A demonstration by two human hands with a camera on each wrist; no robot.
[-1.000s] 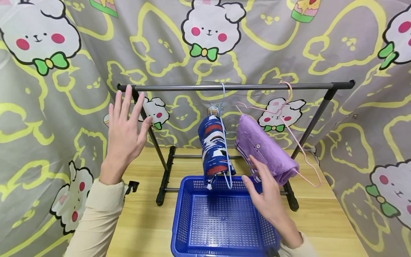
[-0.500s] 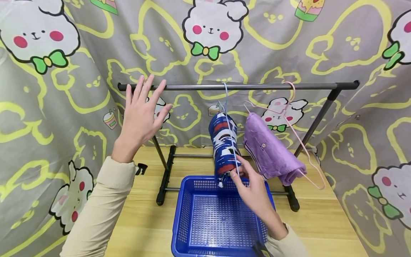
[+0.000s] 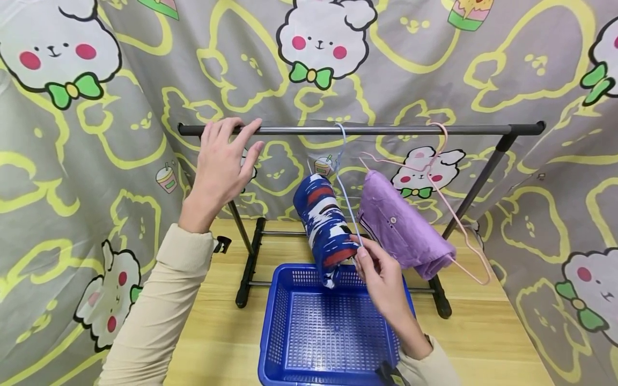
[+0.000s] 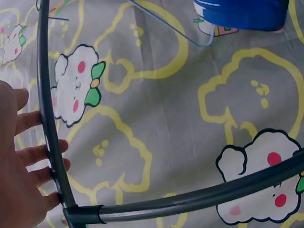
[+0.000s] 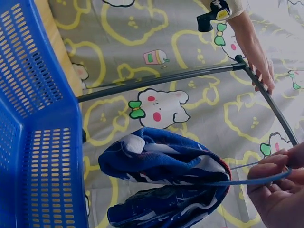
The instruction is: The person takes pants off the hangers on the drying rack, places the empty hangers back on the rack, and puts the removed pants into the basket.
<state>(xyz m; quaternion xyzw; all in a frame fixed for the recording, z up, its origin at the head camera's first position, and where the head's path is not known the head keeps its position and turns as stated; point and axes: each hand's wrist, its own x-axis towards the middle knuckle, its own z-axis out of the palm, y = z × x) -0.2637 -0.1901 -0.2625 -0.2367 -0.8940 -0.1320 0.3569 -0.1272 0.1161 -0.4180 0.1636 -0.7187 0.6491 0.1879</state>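
Observation:
In the head view, my left hand (image 3: 223, 158) lies on the left part of the rack's dark top rail (image 3: 299, 131). Its fingers cross over the rail, tips just beyond it in the left wrist view, thumb apart. My right hand (image 3: 383, 273) pinches the lower right corner of a light-blue wire hanger (image 3: 345, 188), which hooks on the rail near its middle. Over that hanger's lower bar hangs a folded blue, white and red patterned garment (image 3: 324, 222). The right wrist view shows thumb and fingers around the blue wire (image 5: 256, 181), beside the garment (image 5: 166, 161).
A purple folded garment (image 3: 403, 225) hangs on a pink hanger (image 3: 446, 201) right of the patterned one. Below stands a blue perforated basket (image 3: 264, 343) on the wooden table (image 3: 217, 343). Printed curtains (image 3: 425, 48) surround the rack at the back and sides.
My left hand has moved right and come down onto the rail. My right hand has reached the blue hanger's corner and grasped it. The hanger and patterned garment have turned.

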